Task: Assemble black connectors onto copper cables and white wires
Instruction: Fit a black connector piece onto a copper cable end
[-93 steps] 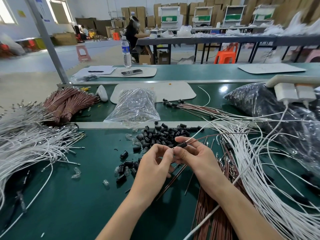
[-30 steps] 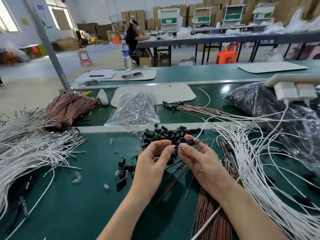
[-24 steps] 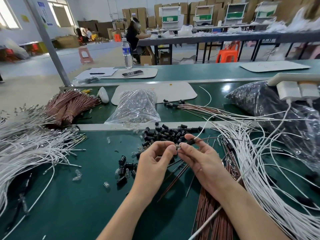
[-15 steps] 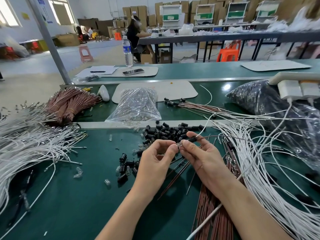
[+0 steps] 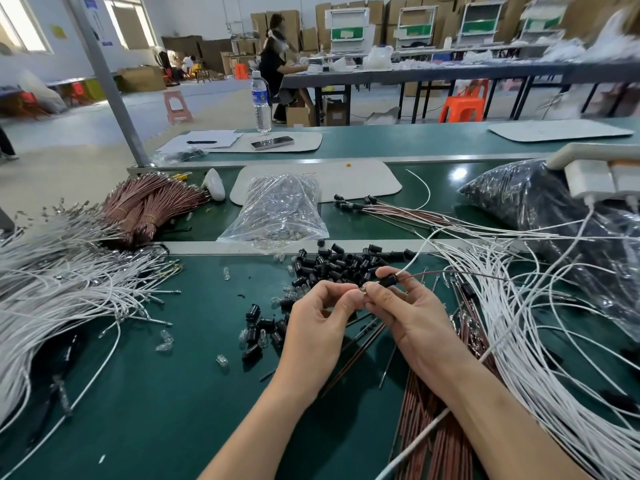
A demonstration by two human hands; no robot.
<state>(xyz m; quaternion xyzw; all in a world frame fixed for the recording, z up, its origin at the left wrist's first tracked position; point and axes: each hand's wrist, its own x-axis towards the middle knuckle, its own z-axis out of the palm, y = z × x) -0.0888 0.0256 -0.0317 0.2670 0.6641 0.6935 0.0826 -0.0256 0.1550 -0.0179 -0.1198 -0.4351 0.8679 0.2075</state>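
The right hand [image 5: 412, 317] pinches a black connector [image 5: 388, 280] between thumb and forefinger, with the other fingers loosely curled beneath. The left hand [image 5: 317, 327] meets it fingertip to fingertip. Its thumb and forefinger pinch a small shiny piece [image 5: 363, 290] at the connector's near end, too small to identify. From the connector's far end a white wire [image 5: 414, 262] and a thin copper cable [image 5: 450, 271] lead off to the right of the hands.

Just beyond the fingertips lies a pile of loose connectors [image 5: 341, 263], reaching to the metal rail [image 5: 207, 247] that edges this table. A smaller scatter of connectors [image 5: 263, 332] sits just left of the left hand. Under the right wrist and forearm run straight copper cables [image 5: 426, 420]. Right of them a thick sweep of white wires [image 5: 519, 341] crowds that side.

Left of the left forearm a broad stretch of green table [image 5: 156, 393] shows, bounded farther left by a white wire heap [image 5: 52, 296]. Past the rail stand a clear bag [image 5: 280, 209] straight ahead, a tied copper bundle [image 5: 152, 206] ahead-left and a dark bag [image 5: 540, 202] ahead-right.
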